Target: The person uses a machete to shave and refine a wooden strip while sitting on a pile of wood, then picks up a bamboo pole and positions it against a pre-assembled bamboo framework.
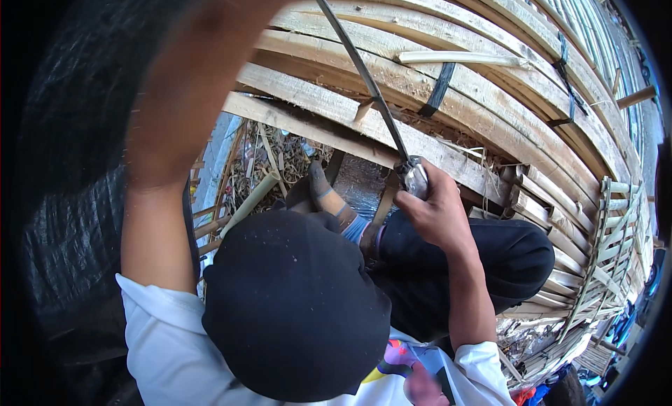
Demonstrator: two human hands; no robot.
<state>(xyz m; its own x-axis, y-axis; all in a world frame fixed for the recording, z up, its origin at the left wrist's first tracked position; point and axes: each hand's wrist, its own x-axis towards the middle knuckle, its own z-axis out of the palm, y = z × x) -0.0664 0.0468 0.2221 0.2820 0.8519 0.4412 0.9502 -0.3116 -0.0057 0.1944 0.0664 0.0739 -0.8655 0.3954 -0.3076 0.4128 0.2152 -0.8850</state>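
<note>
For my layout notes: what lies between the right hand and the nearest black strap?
The head view shows a pale plank, then a darker, scrap-strewn strip, between the right hand and that black strap.

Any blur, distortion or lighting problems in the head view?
Head view: left forearm badly blurred toward the top edge; head view: wooden slats bow toward the right rim, fisheye distortion; head view: dark sheet at left sits dim, frame corners black; head view: right hand fairly sharp, bright highlights on the blade's wrapped handle.
</note>
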